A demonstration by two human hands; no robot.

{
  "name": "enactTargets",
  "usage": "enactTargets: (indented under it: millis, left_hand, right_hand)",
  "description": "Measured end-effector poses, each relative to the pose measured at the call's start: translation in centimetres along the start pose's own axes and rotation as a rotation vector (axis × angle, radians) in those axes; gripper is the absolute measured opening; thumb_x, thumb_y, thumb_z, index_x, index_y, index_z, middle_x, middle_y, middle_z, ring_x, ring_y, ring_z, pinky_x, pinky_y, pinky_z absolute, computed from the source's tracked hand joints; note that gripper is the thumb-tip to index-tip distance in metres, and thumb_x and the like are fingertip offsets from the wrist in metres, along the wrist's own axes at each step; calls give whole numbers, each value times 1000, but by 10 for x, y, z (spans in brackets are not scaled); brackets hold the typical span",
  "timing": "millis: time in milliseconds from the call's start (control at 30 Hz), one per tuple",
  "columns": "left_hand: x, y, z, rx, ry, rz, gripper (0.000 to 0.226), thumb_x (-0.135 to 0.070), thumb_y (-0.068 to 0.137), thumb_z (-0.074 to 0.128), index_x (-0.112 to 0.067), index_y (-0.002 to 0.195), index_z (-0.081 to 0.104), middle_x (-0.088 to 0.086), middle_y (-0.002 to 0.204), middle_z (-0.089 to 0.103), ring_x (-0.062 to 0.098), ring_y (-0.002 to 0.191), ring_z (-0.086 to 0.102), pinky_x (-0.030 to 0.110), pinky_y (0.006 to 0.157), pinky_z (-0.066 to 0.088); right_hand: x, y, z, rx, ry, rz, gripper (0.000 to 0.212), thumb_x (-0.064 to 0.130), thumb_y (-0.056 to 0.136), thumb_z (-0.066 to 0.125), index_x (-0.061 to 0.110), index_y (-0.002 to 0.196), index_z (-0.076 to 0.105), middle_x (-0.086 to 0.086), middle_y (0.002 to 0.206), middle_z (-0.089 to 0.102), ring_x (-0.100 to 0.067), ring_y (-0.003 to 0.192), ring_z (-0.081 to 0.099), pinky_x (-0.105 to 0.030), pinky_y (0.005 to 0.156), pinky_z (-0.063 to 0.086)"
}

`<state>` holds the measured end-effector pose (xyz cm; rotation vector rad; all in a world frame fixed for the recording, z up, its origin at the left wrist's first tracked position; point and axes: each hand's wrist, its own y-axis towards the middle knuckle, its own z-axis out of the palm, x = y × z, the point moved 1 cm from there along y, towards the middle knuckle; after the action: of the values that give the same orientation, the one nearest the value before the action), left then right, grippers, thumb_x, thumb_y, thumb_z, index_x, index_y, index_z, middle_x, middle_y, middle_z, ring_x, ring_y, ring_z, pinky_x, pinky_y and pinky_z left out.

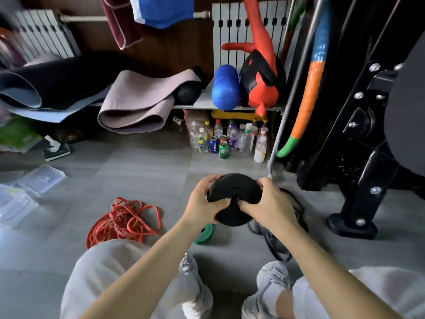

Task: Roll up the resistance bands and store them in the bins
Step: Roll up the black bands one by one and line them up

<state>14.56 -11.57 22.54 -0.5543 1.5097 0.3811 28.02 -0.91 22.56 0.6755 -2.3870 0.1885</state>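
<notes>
A thick black resistance band roll (234, 188) is held above the floor in both hands. My left hand (202, 201) grips its left side with curled fingers. My right hand (268, 200) grips its right side, thumb pressed near the roll's centre. A loose tail of black band (278, 247) trails down to the floor under my right forearm. A tangled heap of thin red bands (124, 221) lies on the floor to the left. A small rolled green band (204, 234) sits below my left wrist. Clear plastic bins (41, 179) lie at the far left.
Several bottles and cans (227, 140) stand under a shelf holding rolled mats (135, 104), a blue foam roller (225, 88) and a red bag (262, 84). A black machine frame (354, 157) stands at the right. My knees and shoes fill the bottom.
</notes>
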Motion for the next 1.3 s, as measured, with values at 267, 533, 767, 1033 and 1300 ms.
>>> enactTargets:
  millis: [267,533,767,1033,1300]
  left_hand:
    - [193,44,18,-141,13,-535,50,-5,80,67,-27,122,52,5,117,58,29,109,60,51,80,55]
    - [316,71,15,-254,-59,-936,27,-6,86,52,-29,99,61,0,88,59,11,67,52,22,53,48]
    - [371,85,0,-362,-202,-1095,32,-10,92,50,-19,122,56,6,112,61,18,95,58,28,68,51]
    - [390,105,-24,-415,-209,-1127,19,-13,92,52,-29,86,60,1,103,62,12,90,58,30,73,51]
    - [389,106,-20,-373,-123,-1094,61,-13,91,53,-38,143,32,-11,115,53,6,94,53,30,73,46]
  right_hand:
    - [-109,46,157,386,-194,299,48,53,62,64,24,97,49,0,100,65,-25,91,61,-29,59,35]
    - [-178,86,280,593,-344,380,59,55,61,67,26,108,47,-4,110,60,-29,100,59,-31,68,40]
    - [-206,86,351,707,-262,461,66,48,64,72,18,116,46,-11,118,57,-33,107,56,-41,85,50]
    - [-207,76,386,717,-285,534,72,49,70,73,13,122,40,-13,129,53,-32,116,54,-39,89,47]
    - [-221,84,376,768,-142,541,74,54,66,76,15,123,46,-9,125,57,-29,114,54,-33,84,46]
